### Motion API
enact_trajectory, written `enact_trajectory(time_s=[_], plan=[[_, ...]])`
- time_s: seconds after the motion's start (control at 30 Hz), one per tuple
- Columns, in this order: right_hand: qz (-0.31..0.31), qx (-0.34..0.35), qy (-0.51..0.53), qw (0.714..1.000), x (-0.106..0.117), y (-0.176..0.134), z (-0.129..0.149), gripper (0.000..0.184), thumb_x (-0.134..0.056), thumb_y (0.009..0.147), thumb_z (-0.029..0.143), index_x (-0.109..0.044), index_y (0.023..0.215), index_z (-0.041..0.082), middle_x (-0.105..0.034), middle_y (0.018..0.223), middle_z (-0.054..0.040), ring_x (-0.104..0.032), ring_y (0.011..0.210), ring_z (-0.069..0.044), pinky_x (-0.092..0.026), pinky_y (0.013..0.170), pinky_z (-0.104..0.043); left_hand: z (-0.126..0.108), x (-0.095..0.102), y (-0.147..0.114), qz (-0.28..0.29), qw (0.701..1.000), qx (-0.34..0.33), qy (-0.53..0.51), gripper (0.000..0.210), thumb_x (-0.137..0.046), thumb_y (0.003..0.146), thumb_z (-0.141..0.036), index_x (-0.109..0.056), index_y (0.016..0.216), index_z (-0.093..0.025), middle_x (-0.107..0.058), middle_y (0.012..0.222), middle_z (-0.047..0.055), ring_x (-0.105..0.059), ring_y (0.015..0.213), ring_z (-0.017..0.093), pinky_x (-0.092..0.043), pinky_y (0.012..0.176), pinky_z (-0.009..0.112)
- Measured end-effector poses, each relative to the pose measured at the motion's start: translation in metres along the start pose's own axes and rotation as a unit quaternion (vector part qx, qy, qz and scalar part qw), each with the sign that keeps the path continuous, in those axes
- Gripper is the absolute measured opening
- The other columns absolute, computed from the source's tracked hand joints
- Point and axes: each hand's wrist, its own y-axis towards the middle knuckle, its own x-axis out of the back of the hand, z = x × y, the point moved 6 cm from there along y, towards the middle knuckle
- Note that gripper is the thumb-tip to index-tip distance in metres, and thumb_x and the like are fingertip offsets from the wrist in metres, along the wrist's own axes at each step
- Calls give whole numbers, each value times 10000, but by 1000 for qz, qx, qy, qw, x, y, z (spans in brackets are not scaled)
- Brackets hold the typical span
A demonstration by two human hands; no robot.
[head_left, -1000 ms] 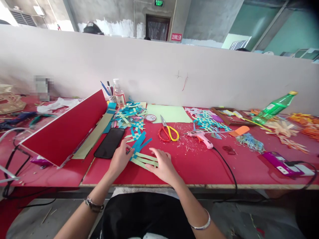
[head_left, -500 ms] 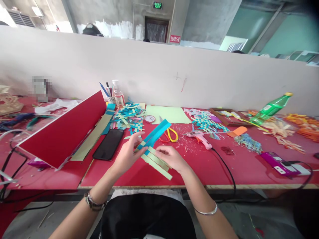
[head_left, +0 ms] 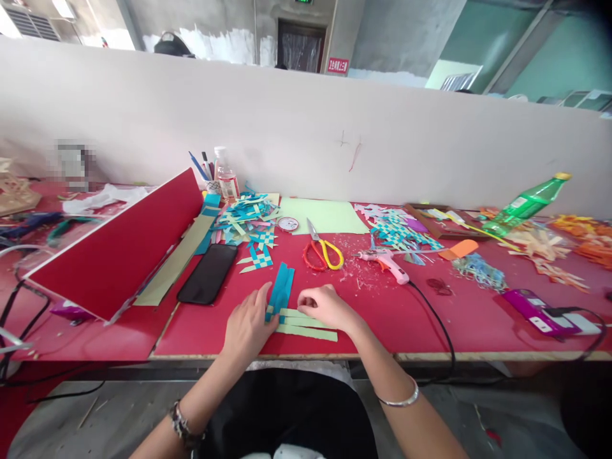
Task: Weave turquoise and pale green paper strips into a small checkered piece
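Note:
On the red tabletop lies a small weave of paper strips, with blue strips (head_left: 281, 288) pointing away from me and pale green strips (head_left: 310, 333) running to the right. My left hand (head_left: 249, 322) rests over the weave's left end, fingers stretched out and thumb pressing near the crossing. To the right, my right hand (head_left: 327, 305) has its fingers curled in a pinch at the upper pale green strip; its fingertips partly cover that strip. Beyond both hands lie scissors (head_left: 322, 248) with one red and one yellow handle.
A black phone (head_left: 208, 274) and a leaning red board (head_left: 124, 245) are on the left. Woven paper scraps (head_left: 246, 217) pile up behind. On the right are a pink glue gun (head_left: 389, 264) with its cord, a purple power strip (head_left: 538, 312) and a green bottle (head_left: 528, 204).
The weave has come down flat onto the table and turned, so the blue strips point away from me. Both hands have lowered with it, and the scissors are now uncovered.

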Motion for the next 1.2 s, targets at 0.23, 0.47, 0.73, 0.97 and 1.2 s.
enact_trajectory(time_s=[0.23, 0.47, 0.73, 0.97, 1.2], plan=[[-10, -2, -50, 999, 3, 1, 4, 179, -470, 778, 333, -588, 718, 213, -597, 597, 28, -521, 577, -108, -295, 776, -332, -11, -1, 1, 53, 985, -161, -7, 256, -403, 814, -266, -521, 1032, -201, -527, 1001, 72, -496, 902, 192, -423, 773, 322], [-40, -43, -80, 995, 34, -19, -5, 204, -498, 745, 420, -573, 813, 242, -612, 701, 12, -550, 697, -156, -205, 880, -458, -16, -5, -1, 81, 986, -147, -23, 301, -447, 786, -329, -517, 1036, -177, -503, 1010, 90, -493, 909, 211, -445, 749, 326], [-109, 32, -138, 984, 6, -36, 25, 289, -438, 801, 305, -493, 1082, 265, -544, 1086, -61, -489, 1016, -193, -240, 931, -407, -27, -14, 3, 49, 992, -113, 43, 213, -407, 816, -300, -516, 949, -173, -521, 862, 64, -510, 813, 197, -441, 700, 309], [-41, 41, -187, 981, -29, -38, 17, 461, -330, 842, 390, -288, 1289, 285, -287, 1368, -37, -242, 1251, -215, -115, 995, -515, -24, -13, 3, 79, 990, -111, 23, 211, -407, 818, -291, -513, 958, -175, -539, 864, 53, -537, 816, 182, -452, 636, 265], [-32, -3, -247, 968, -23, -54, -3, 561, -263, 838, 469, -177, 1338, 232, -177, 1403, -28, -156, 1282, -202, -132, 1015, -477, -20, -12, 3, 102, 986, -132, 14, 239, -368, 837, -289, -530, 976, -182, -536, 903, 53, -545, 805, 164, -458, 660, 263]])
